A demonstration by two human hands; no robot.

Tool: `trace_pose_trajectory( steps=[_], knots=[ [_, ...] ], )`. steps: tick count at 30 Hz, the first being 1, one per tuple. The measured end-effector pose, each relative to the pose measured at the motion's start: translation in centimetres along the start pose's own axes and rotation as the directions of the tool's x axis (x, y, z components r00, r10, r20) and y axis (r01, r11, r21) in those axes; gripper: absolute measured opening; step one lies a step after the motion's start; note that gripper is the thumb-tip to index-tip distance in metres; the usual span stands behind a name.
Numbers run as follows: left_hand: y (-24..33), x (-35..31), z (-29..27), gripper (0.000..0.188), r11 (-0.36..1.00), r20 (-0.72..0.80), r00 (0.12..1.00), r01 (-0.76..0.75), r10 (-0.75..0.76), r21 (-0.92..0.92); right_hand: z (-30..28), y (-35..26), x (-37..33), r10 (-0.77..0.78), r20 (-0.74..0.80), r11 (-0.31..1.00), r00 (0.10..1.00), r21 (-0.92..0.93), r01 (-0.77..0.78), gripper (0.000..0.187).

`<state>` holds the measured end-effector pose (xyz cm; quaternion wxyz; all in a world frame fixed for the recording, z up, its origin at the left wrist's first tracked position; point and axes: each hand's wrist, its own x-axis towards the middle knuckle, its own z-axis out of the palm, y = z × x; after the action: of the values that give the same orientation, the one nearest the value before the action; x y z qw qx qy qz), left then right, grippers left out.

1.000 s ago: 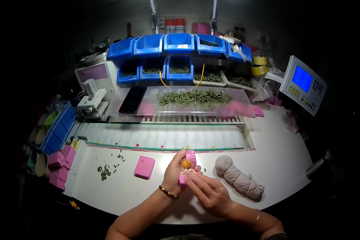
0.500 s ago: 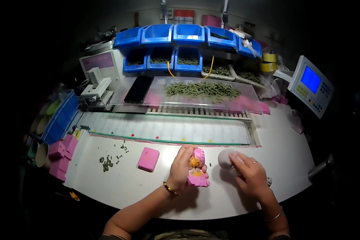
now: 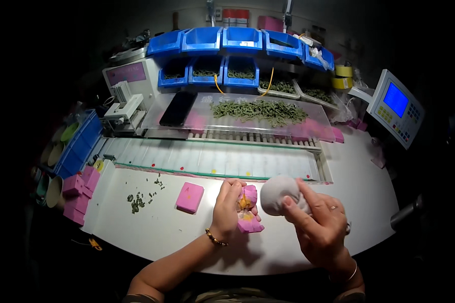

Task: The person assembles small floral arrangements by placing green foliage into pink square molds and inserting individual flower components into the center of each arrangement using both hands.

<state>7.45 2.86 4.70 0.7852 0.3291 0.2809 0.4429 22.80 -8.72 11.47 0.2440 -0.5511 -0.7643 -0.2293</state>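
Note:
In my left hand (image 3: 223,212) lies a pink rubber mould (image 3: 250,225), spread apart in two joined halves with yellow stains on the inner faces. The fingers curl round it from behind. Just right of the mould, my right hand (image 3: 322,226) grips a rounded grey cloth pouch (image 3: 274,197) between thumb and fingers. Pouch and mould are apart by a small gap, and the pouch is held above the table. A second pink mould (image 3: 189,197), a closed block with a small mark on top, sits on the white table left of my left hand.
Small dark green bits (image 3: 137,203) lie scattered at left, near stacked pink blocks (image 3: 77,202). Beyond runs a white conveyor (image 3: 197,155) with coloured dots. A clear sheet bears green pieces (image 3: 258,112) and a black phone (image 3: 178,109). Blue bins (image 3: 202,43) and a control panel (image 3: 395,108) stand behind.
My right hand has lifted the grey pouch up and leftward, closer to the mould. The left hand stays nearly still with the mould. The conveyor's coloured dots have shifted left.

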Motion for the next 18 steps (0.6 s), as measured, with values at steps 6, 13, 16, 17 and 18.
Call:
trace_pose_trajectory(
  steps=[6,13,16,17,18],
  knots=[
    [-1.2,1.1,-2.6,0.020,0.905,0.180,0.940,-0.330,0.289,0.269,2.3,-2.0,-1.4,-0.073,0.218,0.997,0.973,-0.007,0.076,0.056],
    [0.8,1.9,-4.0,0.054,0.999,-0.043,0.998,-0.045,0.046,0.010,2.4,2.2,-4.0,0.212,0.307,0.973,0.928,-0.158,-0.170,0.056],
    [2.0,1.4,-3.8,0.057,0.982,0.014,0.996,0.091,-0.090,-0.168,4.1,3.7,-6.1,0.316,0.344,0.944,0.884,-0.205,-0.257,0.057],
    [2.2,1.1,-3.9,0.053,0.972,0.092,0.989,0.132,-0.116,-0.192,4.3,3.7,-6.0,0.388,0.378,0.919,0.841,-0.232,-0.319,0.058],
    [2.2,0.8,-3.8,0.049,0.961,0.170,0.975,0.176,-0.141,-0.211,4.3,3.7,-6.1,0.387,0.379,0.919,0.840,-0.231,-0.319,0.058]
  ],
)
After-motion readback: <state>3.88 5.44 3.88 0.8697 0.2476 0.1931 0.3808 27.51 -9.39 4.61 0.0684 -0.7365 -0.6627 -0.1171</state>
